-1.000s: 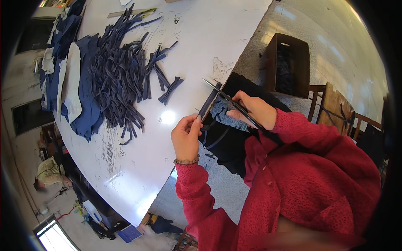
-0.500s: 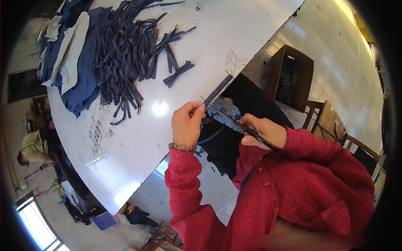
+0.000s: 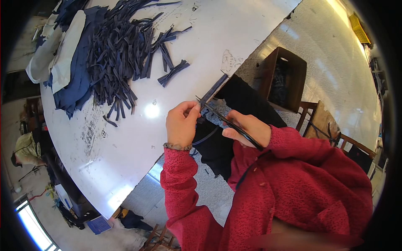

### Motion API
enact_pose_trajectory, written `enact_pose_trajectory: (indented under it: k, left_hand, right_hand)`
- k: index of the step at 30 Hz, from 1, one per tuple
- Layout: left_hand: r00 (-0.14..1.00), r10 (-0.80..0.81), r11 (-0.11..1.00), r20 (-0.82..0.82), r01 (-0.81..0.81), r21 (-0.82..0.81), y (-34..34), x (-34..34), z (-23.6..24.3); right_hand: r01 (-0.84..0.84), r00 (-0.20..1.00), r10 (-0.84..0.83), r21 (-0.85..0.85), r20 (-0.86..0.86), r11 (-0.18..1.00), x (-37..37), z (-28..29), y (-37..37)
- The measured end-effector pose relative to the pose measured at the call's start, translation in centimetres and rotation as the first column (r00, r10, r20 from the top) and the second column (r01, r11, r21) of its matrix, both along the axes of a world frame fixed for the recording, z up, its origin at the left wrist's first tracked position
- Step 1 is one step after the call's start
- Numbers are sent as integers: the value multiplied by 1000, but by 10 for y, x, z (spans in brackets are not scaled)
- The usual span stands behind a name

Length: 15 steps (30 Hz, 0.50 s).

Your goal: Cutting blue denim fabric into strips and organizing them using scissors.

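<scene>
My left hand (image 3: 183,123) is closed in a pinch at the near edge of the table, holding the end of a narrow dark blue fabric strip (image 3: 215,87) that lies along that edge. Scissors (image 3: 218,116) with black handles are in my right hand (image 3: 251,130), its fingers round the grips. Their blades cross the strip right beside my left fingertips, with the tips slightly parted. A thin strip end (image 3: 205,137) hangs below my left hand. Farther off on the table is a tangled heap of cut dark blue strips (image 3: 119,54), and a small bundle of strips (image 3: 173,73) lies apart from it.
Blue fabric sheets (image 3: 79,79) and a white piece (image 3: 67,54) lie on the white table (image 3: 138,146) at far left. An open brown box (image 3: 289,77) with dark scraps stands on the floor at right, near a wooden chair (image 3: 321,119). Another person (image 3: 28,150) is at far left.
The scissors have shifted left, their blades reaching farther past my left fingertips across the strip. My left hand keeps its pinch. The whole view has moved slightly.
</scene>
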<state>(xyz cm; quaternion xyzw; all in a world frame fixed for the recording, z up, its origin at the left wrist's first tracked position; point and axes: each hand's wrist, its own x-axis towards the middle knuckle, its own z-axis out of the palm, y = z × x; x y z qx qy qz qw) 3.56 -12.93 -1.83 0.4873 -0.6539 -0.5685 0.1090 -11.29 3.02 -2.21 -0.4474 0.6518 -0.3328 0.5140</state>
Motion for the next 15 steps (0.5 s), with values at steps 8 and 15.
enact_pose_trajectory:
  k: [8, 15]
  left_hand:
    - [1000, 2, 1000, -20, -3, -6, 0, 3, -2]
    - [1000, -9, 1000, -12, 9, -20, -1, -3, -2]
  right_hand:
    - [84, 996, -84, 12, 16, 996, 9, 5, -6]
    - [76, 994, -74, 22, -82, 997, 3, 8, -12]
